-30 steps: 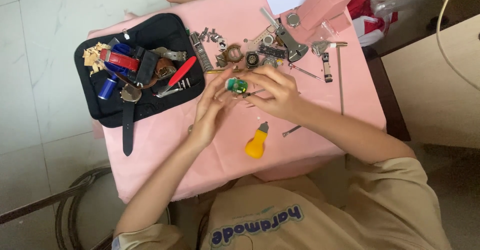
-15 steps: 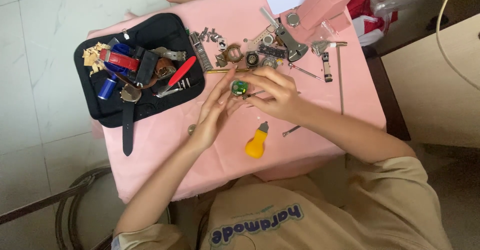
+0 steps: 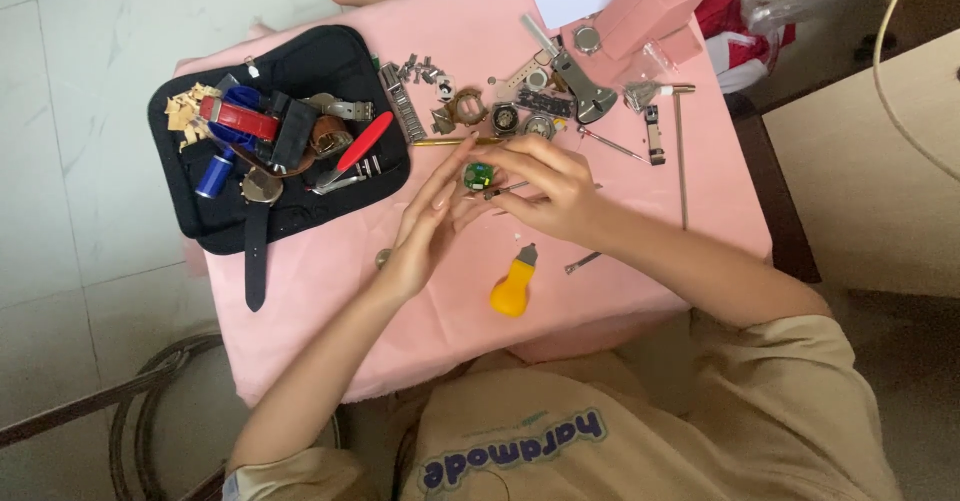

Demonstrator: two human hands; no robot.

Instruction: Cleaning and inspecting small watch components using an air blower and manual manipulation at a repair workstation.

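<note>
Watch part (image 3: 479, 175), small, round and green-faced, is held between the fingertips of both hands above the pink cloth (image 3: 330, 291). Compared with a second ago it has been lifted slightly and turned, so work on it appears ongoing. Being round, no long axis can be told; its green face points upward. Left hand (image 3: 425, 223) steadies it, fingers extended. Right hand (image 3: 545, 193) pinches it beside a thin tool.

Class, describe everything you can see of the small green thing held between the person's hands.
The small green thing is round and glossy, with a darker rim and glints like glass or metal. It is too small to make out finer parts. It sits just above the pink tablecloth, between the fingertips of the left hand and the right hand, which pinches it from the right. A thin metal tool lies beside it.
</note>
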